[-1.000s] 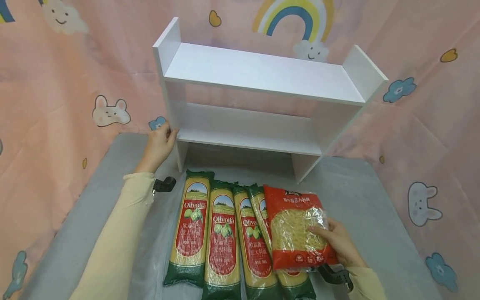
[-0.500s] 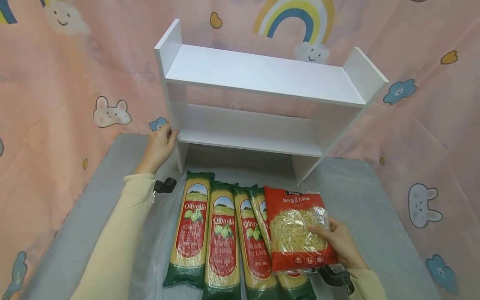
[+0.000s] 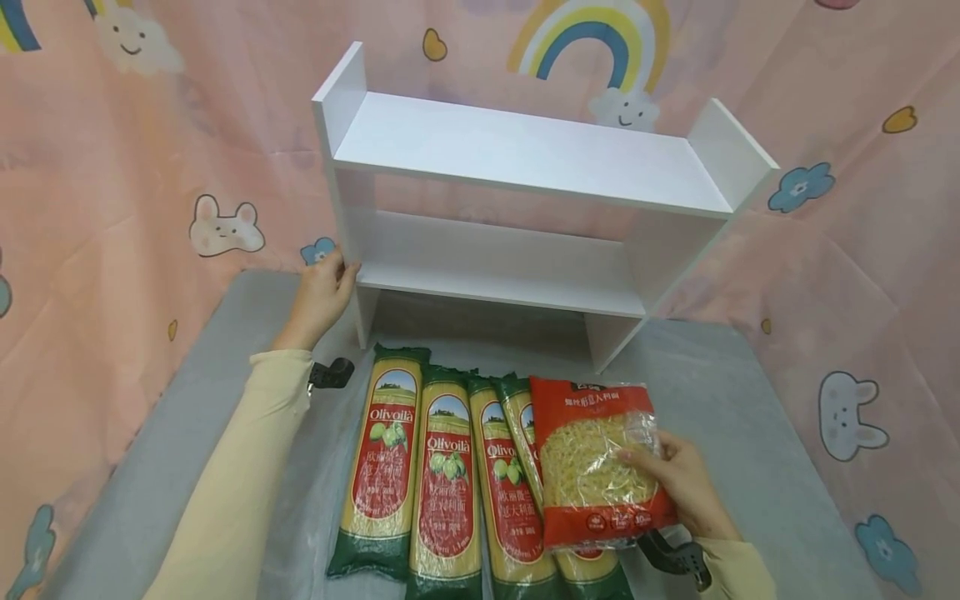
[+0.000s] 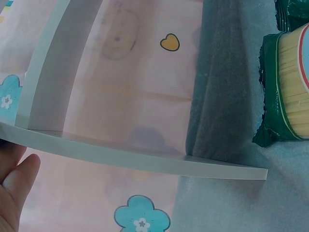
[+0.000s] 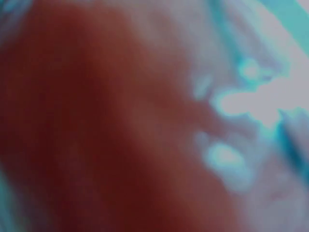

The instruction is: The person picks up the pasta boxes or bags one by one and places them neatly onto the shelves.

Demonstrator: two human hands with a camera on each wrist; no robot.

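My left hand [image 3: 322, 296] is at the left side panel of a white two-tier shelf [image 3: 517, 154], its fingers curled against the panel's front edge. In the left wrist view, the thumb and fingers of that hand [image 4: 14, 183] show at the lower left, partly hidden behind the panel [image 4: 145, 159]. My right hand [image 3: 686, 483] grips the right edge of a red bag of pasta [image 3: 596, 462], thumb on the front and fingers hidden behind. This bag overlaps the rightmost of several long spaghetti packs [image 3: 446, 483]. The right wrist view is a red blur, the pasta bag [image 5: 96, 121] very close.
The spaghetti packs lie side by side on a grey cloth-covered table [image 3: 750, 417], just in front of the shelf. Behind and at both sides hangs a pink patterned curtain [image 3: 112, 167]. Both shelf boards are bare.
The bag's top edge and face have tilted slightly in the right hand. The left hand keeps its place at the shelf panel. The head view has shifted a little.
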